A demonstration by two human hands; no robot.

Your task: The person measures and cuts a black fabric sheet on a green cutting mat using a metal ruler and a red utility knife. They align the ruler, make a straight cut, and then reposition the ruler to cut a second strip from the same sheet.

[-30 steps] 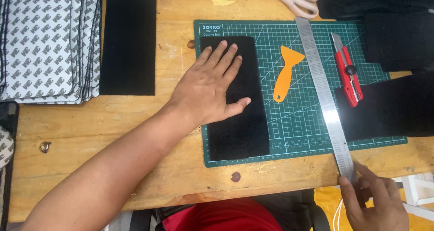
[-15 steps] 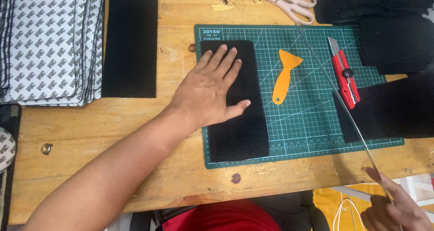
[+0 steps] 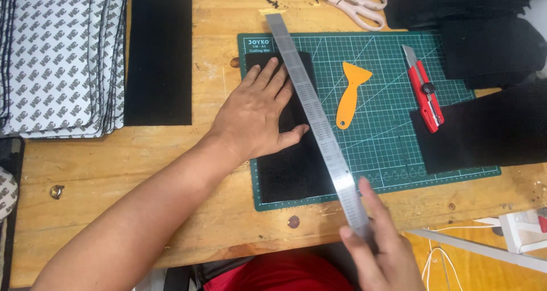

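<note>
Stack of grey patterned sheets (image 3: 54, 57) sits far left of the cutting mat (image 3: 387, 148), on the bench (image 3: 142, 171). Black strip (image 3: 158, 55) lies flat just right of that stack, well left of the mat. My left hand (image 3: 256, 114) is pressed flat, fingers (image 3: 273, 77) spread and released, on the black fabric piece (image 3: 293, 171) at the mat's left side. Steel ruler (image 3: 316, 120) runs diagonally across that piece: far end past the mat's top edge, near end off the mat's bottom edge. It lies over the fabric's right part, just beside my left fingertips. My right hand (image 3: 379, 251) is below the mat's bottom edge, fingers pinched on the ruler's near end. Orange scraper (image 3: 350, 94) lies on the mat, just right of the ruler, apart from it. Red utility knife (image 3: 423, 88) sits further right on the mat, its lower end on a black fabric sheet (image 3: 484, 131) overlapping the mat's right edge. Scissors (image 3: 353, 3) lie above the mat's top edge. More black fabric (image 3: 473, 29) piled beyond the mat's top right corner.
</note>
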